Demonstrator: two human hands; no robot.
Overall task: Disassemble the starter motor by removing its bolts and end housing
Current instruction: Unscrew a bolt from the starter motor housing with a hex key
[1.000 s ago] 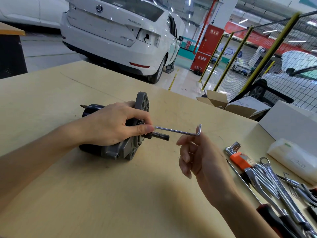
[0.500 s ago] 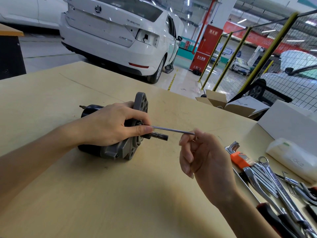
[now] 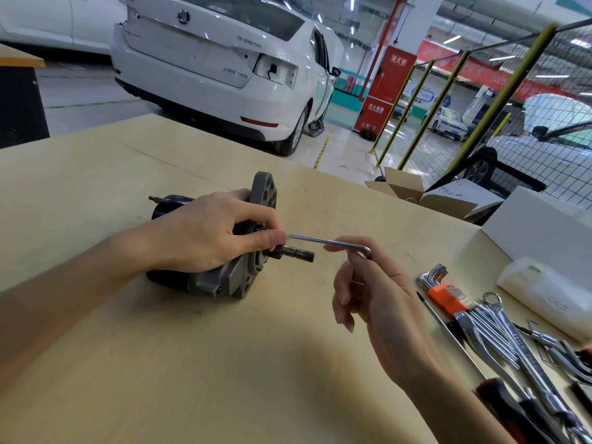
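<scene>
Bright, even light from ceiling strip lamps (image 3: 452, 39) fills the wide-angle picture, which bends straight lines toward its edges, throws soft shadows under both forearms onto the counter (image 3: 224, 363), glares on the wet floor (image 3: 339, 149), and blurs slightly at the far right.

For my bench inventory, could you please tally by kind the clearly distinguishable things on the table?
Starter motor: 1
Loose hex key, pinched by the right hand: 1
Hex key set in orange holder: 1
White box: 1
White plastic bag: 1
Total: 5
The spanners piled at the table's right edge overlap too much to count.
</scene>
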